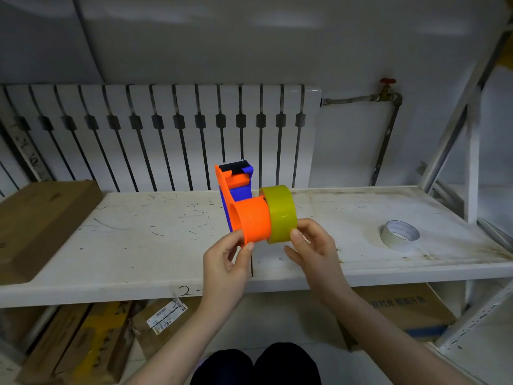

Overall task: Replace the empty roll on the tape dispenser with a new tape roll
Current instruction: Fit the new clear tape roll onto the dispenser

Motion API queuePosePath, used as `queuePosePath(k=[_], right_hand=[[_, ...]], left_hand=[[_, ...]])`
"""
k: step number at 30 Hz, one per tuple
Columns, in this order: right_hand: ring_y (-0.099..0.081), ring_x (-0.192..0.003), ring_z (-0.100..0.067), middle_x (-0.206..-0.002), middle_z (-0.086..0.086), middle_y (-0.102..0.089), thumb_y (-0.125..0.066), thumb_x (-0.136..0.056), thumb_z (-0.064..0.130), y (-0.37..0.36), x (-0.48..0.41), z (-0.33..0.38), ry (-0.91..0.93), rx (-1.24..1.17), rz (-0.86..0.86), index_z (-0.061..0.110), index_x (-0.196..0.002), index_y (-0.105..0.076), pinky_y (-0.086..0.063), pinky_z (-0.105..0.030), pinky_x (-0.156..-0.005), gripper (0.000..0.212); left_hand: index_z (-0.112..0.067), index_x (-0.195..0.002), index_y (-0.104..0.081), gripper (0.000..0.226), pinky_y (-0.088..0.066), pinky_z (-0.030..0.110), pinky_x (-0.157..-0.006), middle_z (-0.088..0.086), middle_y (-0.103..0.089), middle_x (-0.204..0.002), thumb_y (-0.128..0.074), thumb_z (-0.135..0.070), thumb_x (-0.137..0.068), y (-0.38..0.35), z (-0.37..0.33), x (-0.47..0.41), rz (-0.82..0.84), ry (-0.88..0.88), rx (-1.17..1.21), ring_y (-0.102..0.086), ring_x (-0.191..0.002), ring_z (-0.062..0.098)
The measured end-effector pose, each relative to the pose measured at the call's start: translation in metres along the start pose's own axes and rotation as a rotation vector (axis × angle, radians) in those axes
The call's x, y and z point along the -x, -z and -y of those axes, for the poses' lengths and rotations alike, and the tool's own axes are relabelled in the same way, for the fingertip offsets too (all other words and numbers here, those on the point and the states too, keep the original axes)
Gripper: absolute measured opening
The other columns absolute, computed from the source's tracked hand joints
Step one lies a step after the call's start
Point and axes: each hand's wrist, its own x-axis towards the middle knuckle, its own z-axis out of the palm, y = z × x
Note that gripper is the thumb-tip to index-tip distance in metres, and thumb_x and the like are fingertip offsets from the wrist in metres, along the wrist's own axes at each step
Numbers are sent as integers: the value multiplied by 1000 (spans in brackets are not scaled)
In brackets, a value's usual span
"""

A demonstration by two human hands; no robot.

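Now the left hand holds the tape dispenser above the white shelf, with thumb and fingers closed on the lower rim of its orange hub. The right hand pinches the new yellow tape roll, thumb on the outer face and fingers curled behind it, and the roll sits just at the right end of the hub, touching it or nearly so. It does not look pushed on yet.

I judge the main risk is a wrong alignment: if the roll meets the hub tilted, its core can catch on the edge and jam, and more force would then twist the dispenser out of the light left-hand grip. Both things are in the air over the shelf's front edge, so a slip could send one to the floor.

I cannot tell which way the tape unwinds; mounted in reverse, it would not feed to the cutter at the dispenser's far end.

To the right of the dispenser, well apart, a pale, nearly empty roll lies flat on the shelf.
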Motion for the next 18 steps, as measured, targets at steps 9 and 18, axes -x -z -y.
queuePosePath(k=[9,18], right_hand=[[-61,-96,-24,-94,-11,-63,-44,-96,16,10,-1,5,-76,-143,58,14,-98,-56,-54,-37,-88,13],[-61,-102,-18,-102,1,-60,-48,-92,29,7,5,8,53,155,174,27,-98,-54,-55,-31,-85,9]], left_hand=[[-34,-85,-61,18,-53,25,-69,6,-67,-80,-56,-17,-83,3,1,3,19,-44,-69,-62,-81,14],[-29,-94,-63,22,-51,10,-75,1,-69,-90,-61,-8,-88,-5,0,4,65,33,-70,-62,-92,6]])
